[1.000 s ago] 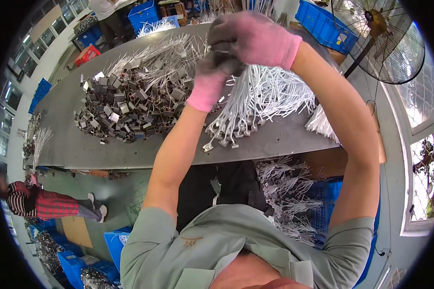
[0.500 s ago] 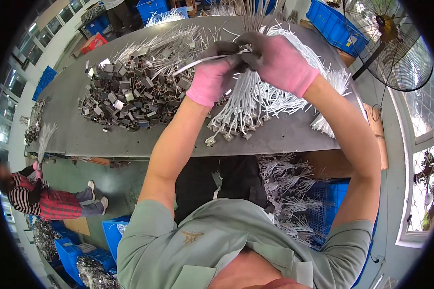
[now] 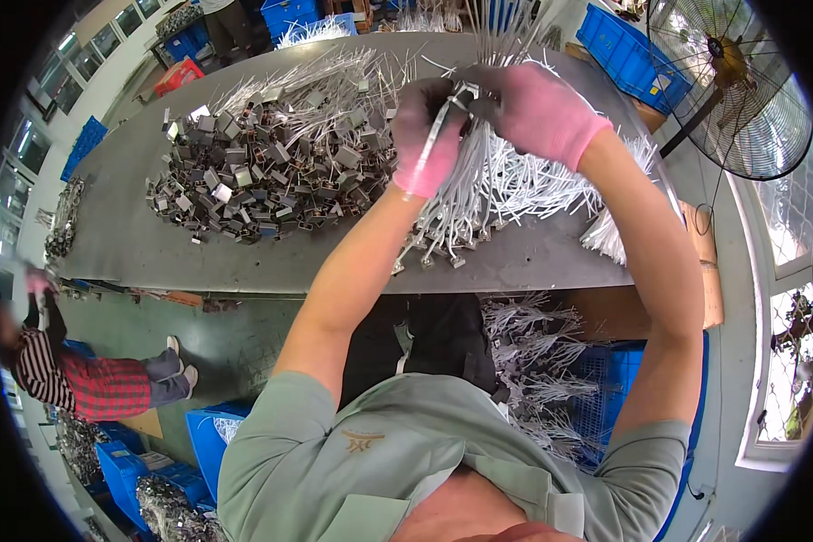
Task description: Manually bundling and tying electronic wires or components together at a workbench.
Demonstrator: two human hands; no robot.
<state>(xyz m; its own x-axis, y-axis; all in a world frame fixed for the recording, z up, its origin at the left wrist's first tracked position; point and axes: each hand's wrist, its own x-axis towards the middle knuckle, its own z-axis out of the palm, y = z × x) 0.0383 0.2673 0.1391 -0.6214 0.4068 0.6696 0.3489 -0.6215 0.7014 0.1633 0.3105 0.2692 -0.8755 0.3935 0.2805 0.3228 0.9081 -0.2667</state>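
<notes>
My gloved hands, pink with dark grey fingers, meet at a bundle of thin white wires (image 3: 443,204) above the far half of the table. Small square metal pieces tip the near ends of these wires. My left hand (image 3: 419,135) is closed, pinching a narrow white strip (image 3: 436,135) that looks like a cable tie; one end hangs down across the glove and wrist. At the fingertips the strip seems to bend round the bundle. My right hand (image 3: 546,113) closes on the bundle from the right side, its fingertips partly hidden.
Left of my hands, a wide heap of metal-capped parts (image 3: 244,176) covers the grey table (image 3: 334,266). More white wires (image 3: 551,185) lie to the right. A fan (image 3: 727,90) stands beyond the right edge, near a blue crate (image 3: 632,54). Another person (image 3: 99,370) stands at left.
My left hand has moved right and turned upright, so the strip, earlier pointing left, now hangs down along the glove. My right hand has shifted slightly right. The other person's hands have risen.
</notes>
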